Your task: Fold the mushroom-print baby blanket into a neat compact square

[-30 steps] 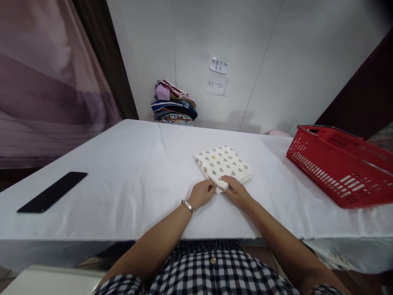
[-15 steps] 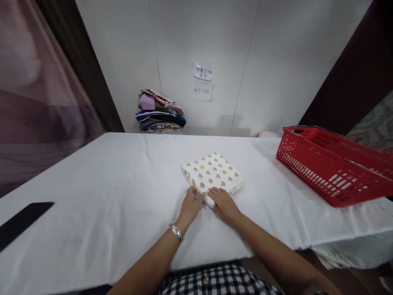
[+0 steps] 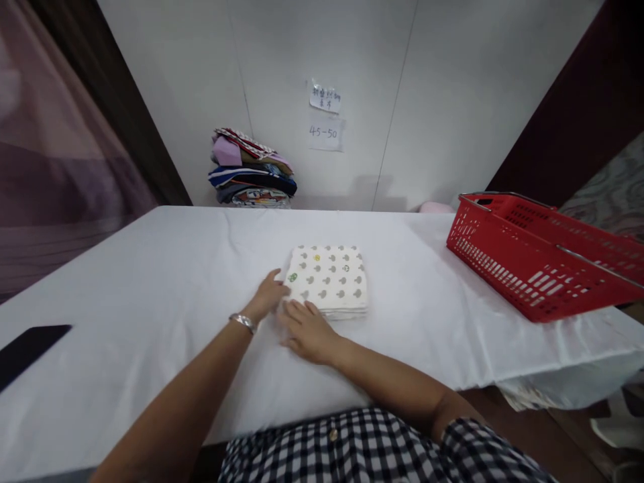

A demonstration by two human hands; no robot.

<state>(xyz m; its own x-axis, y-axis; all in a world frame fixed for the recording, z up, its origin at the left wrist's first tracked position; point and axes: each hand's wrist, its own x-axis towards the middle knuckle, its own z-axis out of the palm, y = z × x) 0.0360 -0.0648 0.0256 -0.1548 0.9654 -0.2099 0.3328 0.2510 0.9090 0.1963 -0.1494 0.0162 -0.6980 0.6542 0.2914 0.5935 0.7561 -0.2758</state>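
A folded white cloth [image 3: 329, 272] with grey, green and yellow prints lies flat on the white-covered table [image 3: 191, 282], its layered edge facing me. My left hand [image 3: 269, 295], above a silver bracelet, is at the cloth's left edge with its fingers apart. Close beside it, my right hand [image 3: 309, 332] rests by the near left corner of the cloth, fingers stretched out and a little blurred. Neither hand has the cloth gripped.
A red basket [image 3: 503, 261] with metal handles stands on the right side of the table. Folded fabrics [image 3: 251, 174] are stacked at the back left, against the wall. A flat black object [image 3: 30, 349] lies at the left edge. Paper signs [image 3: 325, 134] hang on the wall.
The cloth has turned from a slanted position to square with the table and sits further left. Both hands have moved left with it, now at its left side.
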